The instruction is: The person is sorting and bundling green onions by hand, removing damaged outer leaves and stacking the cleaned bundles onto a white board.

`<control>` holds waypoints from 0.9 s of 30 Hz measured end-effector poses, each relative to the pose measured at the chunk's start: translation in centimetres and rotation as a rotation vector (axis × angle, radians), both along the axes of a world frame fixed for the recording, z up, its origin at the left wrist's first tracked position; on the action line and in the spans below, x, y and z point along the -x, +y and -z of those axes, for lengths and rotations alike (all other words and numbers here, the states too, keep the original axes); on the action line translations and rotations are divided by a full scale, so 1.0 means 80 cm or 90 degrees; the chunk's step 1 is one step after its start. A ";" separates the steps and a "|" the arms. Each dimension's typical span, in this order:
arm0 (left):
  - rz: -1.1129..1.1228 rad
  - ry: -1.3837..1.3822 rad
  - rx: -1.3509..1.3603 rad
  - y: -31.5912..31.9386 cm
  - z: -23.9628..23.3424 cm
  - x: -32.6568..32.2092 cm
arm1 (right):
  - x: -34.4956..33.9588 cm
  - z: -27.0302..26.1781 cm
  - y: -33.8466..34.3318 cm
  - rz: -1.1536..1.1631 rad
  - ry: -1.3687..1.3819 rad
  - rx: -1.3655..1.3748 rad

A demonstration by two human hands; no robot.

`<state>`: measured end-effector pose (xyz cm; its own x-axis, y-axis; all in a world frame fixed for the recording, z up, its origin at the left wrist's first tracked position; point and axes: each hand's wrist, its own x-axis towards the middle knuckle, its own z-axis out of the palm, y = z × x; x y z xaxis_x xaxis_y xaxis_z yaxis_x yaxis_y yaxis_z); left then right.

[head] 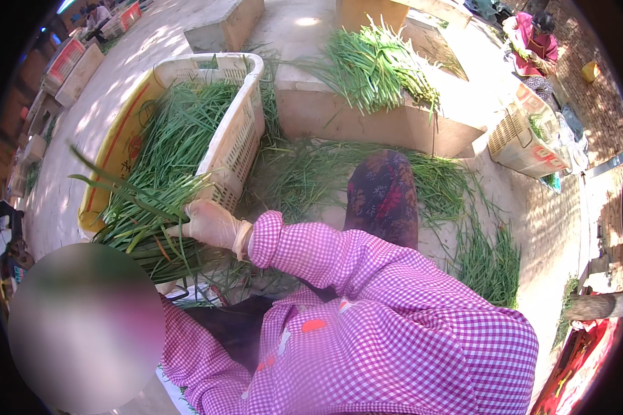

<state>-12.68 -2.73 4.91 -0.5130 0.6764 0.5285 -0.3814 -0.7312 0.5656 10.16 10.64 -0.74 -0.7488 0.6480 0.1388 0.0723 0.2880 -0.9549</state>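
Note:
My right hand (pixel 213 224), in a pale thin glove, grips a bunch of long green chives (pixel 150 218) at their pale ends. The bunch is at the near end of a white plastic crate (pixel 233 124), its leaves pointing left. More chives (pixel 187 129) fill the crate, beside a yellow sheet (pixel 119 135) lining its left side. Below the bunch, only a pale bit of my left hand (pixel 165 288) shows; chives and a blurred round patch hide the rest, so its grip is unclear.
A heap of chives (pixel 379 67) lies on a low concrete block (pixel 342 111) ahead. Loose chives (pixel 311 176) cover the ground around my knee (pixel 381 197). At the upper right sits another person (pixel 535 46) near a cream crate (pixel 524 135). More crates (pixel 65 59) stand far left.

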 end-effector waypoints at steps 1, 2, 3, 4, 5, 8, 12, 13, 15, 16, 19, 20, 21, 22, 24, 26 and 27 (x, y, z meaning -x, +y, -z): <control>-0.020 -0.004 0.013 0.004 0.002 0.001 | 0.003 0.003 0.005 -0.024 0.089 0.083; -0.043 -0.007 0.025 0.007 0.005 0.003 | 0.006 0.008 0.011 -0.051 0.180 0.166; -0.071 -0.013 0.040 0.008 0.005 0.001 | 0.006 0.005 0.013 -0.083 0.268 0.252; -0.062 -0.016 0.047 0.007 0.004 0.000 | 0.001 0.003 0.014 -0.089 0.305 0.352; -0.045 -0.028 0.048 0.015 0.006 -0.008 | -0.016 -0.011 0.015 -0.086 0.336 0.445; -0.074 -0.020 0.064 0.009 -0.003 -0.013 | -0.021 -0.014 0.015 -0.102 0.392 0.622; -0.132 -0.071 0.093 0.010 0.024 0.020 | -0.023 0.000 0.025 -0.118 0.551 0.715; -0.149 -0.099 0.090 0.014 0.027 0.016 | -0.029 -0.004 0.026 -0.120 0.579 0.754; -0.044 -0.095 0.028 0.014 0.042 0.045 | -0.038 0.002 0.038 -0.170 0.674 0.827; -0.102 -0.149 0.058 0.013 0.051 0.053 | -0.050 0.000 0.046 -0.180 0.657 0.837; -0.126 -0.223 0.061 0.005 0.054 0.061 | -0.085 0.002 0.069 -0.134 0.607 0.740; -0.154 -0.240 0.076 -0.004 0.059 0.070 | -0.098 0.003 0.072 -0.097 0.547 0.688; -0.158 -0.258 0.072 -0.007 0.065 0.077 | -0.113 -0.004 0.075 -0.036 0.492 0.672; -0.163 -0.273 0.069 -0.010 0.068 0.082 | -0.125 0.003 0.079 0.029 0.444 0.631; -0.184 -0.301 0.081 -0.011 0.075 0.089 | -0.153 0.017 0.095 0.127 0.331 0.515; -0.200 -0.332 0.082 -0.018 0.078 0.098 | -0.180 0.045 0.128 0.221 0.110 0.350; -0.199 -0.351 0.076 -0.020 0.083 0.106 | -0.193 0.058 0.146 0.276 -0.041 0.209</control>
